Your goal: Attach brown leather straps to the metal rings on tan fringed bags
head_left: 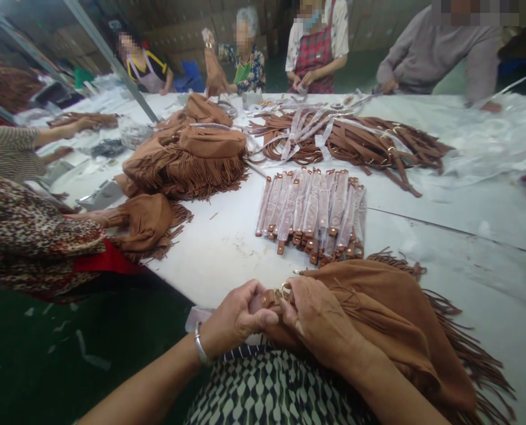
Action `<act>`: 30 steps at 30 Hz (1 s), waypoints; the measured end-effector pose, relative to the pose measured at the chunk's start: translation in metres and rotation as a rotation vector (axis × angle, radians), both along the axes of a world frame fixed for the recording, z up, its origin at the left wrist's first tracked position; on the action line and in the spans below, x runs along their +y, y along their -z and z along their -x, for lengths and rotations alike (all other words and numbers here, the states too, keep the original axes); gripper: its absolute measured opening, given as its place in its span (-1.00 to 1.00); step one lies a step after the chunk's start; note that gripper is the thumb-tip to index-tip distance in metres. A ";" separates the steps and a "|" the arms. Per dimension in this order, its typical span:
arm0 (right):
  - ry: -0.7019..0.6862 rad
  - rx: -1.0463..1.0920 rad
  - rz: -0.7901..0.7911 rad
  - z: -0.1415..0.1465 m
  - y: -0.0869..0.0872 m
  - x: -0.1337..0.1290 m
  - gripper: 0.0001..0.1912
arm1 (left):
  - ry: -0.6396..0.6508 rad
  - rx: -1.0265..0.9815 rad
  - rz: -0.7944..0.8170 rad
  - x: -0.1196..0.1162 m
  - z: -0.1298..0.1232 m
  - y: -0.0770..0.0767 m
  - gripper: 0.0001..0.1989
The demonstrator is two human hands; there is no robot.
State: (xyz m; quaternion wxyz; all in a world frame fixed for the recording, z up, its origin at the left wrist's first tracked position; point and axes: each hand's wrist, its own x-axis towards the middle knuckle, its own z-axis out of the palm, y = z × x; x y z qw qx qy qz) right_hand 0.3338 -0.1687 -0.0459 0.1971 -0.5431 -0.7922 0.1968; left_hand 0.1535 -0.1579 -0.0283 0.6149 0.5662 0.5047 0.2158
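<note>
My left hand point(240, 313) pinches the brown end of a strap point(269, 300), with a snap stud showing on it. A pale plastic wrap point(198, 317) sticks out below that hand. Pressed close beside it, my right hand point(318, 313) grips a gold metal ring point(285, 289) at the corner of a brown fringed bag point(391, 307). The bag lies on the table edge under my right forearm, its fringe spread to the right. Whether the strap passes through the ring is hidden by my fingers.
Plastic-wrapped short straps point(311, 206) lie in a row ahead. Behind them are long brown straps point(355, 139) and piled fringed bags point(187, 153). Co-workers stand around the white table point(218, 248); one at the left handles a bag point(147, 224). A metal post point(112, 59) rises at back left.
</note>
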 end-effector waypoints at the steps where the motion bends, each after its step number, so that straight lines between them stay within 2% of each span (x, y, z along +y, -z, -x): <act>1: -0.003 0.021 0.006 -0.002 -0.002 0.001 -0.89 | 0.043 0.028 -0.049 0.000 0.002 -0.002 -0.61; 5: 0.000 0.093 0.043 -0.007 -0.009 0.002 -0.92 | 0.153 0.080 -0.147 0.002 0.001 -0.007 -0.64; 11: -0.004 0.108 0.082 -0.011 -0.011 0.003 -0.95 | 0.042 0.088 0.015 0.007 -0.002 -0.014 -0.71; 16: -0.041 0.090 0.069 -0.010 -0.007 0.003 -0.94 | 0.023 0.165 -0.006 0.011 0.000 -0.018 -0.74; 19: -0.066 0.056 0.071 -0.009 -0.004 0.003 -0.94 | 0.113 0.291 -0.148 0.012 0.001 -0.020 -0.78; 23: -0.086 -0.005 0.059 -0.007 -0.001 0.002 -0.86 | 0.256 0.520 -0.387 0.013 -0.002 -0.026 -0.79; 30: -0.049 -0.085 -0.060 -0.006 0.006 -0.002 -0.72 | 0.436 0.747 -0.463 0.008 -0.008 -0.026 -0.79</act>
